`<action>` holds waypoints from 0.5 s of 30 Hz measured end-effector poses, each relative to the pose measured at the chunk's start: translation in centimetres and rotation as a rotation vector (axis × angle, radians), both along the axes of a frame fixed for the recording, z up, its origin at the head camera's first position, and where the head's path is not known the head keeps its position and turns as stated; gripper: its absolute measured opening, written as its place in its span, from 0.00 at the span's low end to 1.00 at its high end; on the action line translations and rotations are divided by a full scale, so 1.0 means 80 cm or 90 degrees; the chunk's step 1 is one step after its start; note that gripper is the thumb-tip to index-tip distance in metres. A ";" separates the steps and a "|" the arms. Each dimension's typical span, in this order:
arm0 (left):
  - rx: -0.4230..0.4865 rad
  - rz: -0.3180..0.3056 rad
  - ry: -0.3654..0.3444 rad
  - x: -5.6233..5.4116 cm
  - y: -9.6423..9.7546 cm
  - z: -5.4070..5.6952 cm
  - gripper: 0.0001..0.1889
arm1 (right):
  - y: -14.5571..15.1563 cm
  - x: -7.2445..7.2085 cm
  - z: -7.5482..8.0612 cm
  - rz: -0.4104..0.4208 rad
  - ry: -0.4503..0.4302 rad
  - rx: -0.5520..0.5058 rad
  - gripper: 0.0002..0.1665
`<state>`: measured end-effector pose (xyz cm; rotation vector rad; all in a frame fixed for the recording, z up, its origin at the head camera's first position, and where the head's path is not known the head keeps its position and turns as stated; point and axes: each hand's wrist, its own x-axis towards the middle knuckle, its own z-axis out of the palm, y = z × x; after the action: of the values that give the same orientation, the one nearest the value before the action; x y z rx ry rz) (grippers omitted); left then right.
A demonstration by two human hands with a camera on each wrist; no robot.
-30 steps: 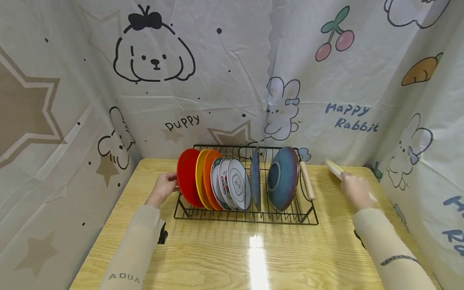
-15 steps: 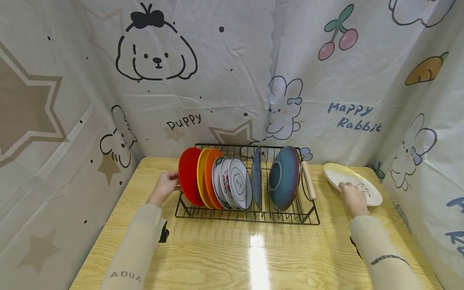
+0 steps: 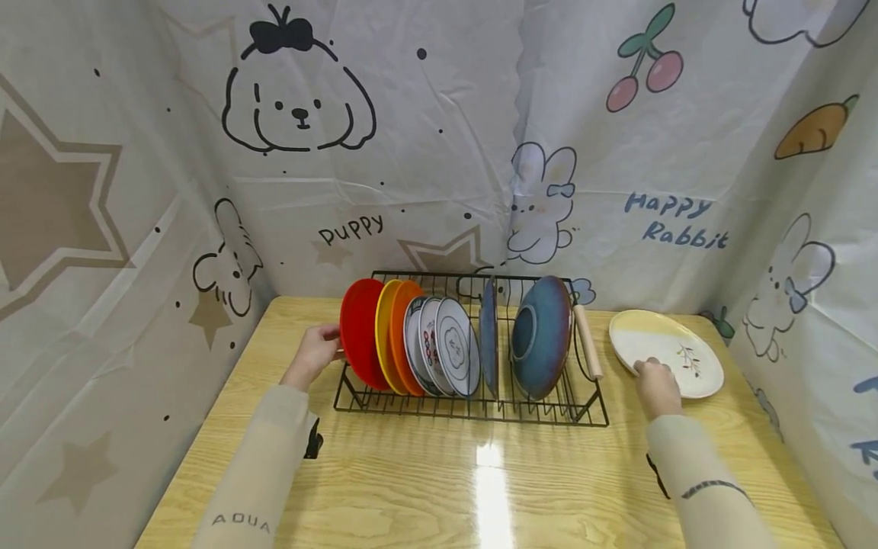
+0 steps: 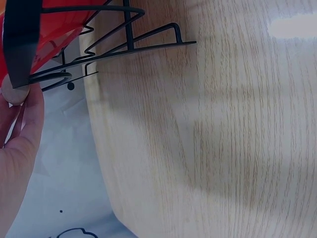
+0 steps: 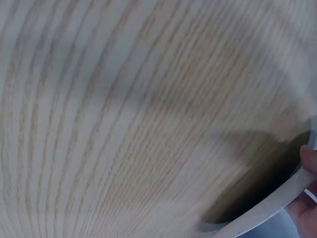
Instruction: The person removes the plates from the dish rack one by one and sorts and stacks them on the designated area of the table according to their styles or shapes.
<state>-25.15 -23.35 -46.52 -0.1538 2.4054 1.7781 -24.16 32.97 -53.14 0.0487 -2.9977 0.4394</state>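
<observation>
My right hand (image 3: 658,387) pinches the near-left rim of an oval white plate (image 3: 648,335) with a pale yellow far side and a small branch print. In the right wrist view the thumb lies on one face of the rim and the fingers go behind the other; a dark shadow lies along the rim. My left hand (image 3: 313,357) grips the wooden handle (image 4: 16,94) at the left end of the black wire dish rack (image 3: 473,418). Beside that hand stands a red plate (image 3: 360,332), leftmost in the rack.
Also upright in the rack are a yellow plate (image 3: 386,305), an orange plate (image 3: 406,297), several white patterned plates (image 3: 458,347), a blue dish seen edge-on (image 3: 488,343) and a blue bowl (image 3: 542,335). A second wooden handle (image 3: 588,341) marks the rack's right end. Behind hangs a printed curtain (image 3: 425,183).
The oval plate has turned from nearly edge-on to lying flatter, its printed face now showing. My right hand has shifted slightly left and nearer. The left hand stays on the rack handle.
</observation>
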 end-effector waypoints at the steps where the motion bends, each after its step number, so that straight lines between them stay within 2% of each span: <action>1: 0.000 0.001 0.000 0.000 0.000 0.000 0.19 | -0.001 0.000 -0.002 0.002 -0.003 0.002 0.15; 7: 0.006 0.002 -0.001 0.000 0.001 0.002 0.20 | -0.004 0.001 -0.012 0.011 -0.017 0.002 0.10; 15: 0.011 0.002 0.004 0.000 -0.002 0.000 0.19 | -0.008 0.003 -0.017 -0.005 -0.067 -0.026 0.13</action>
<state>-25.14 -23.47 -46.54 -0.1513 2.3943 1.8033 -23.93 32.31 -54.48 0.0096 -3.0901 0.5178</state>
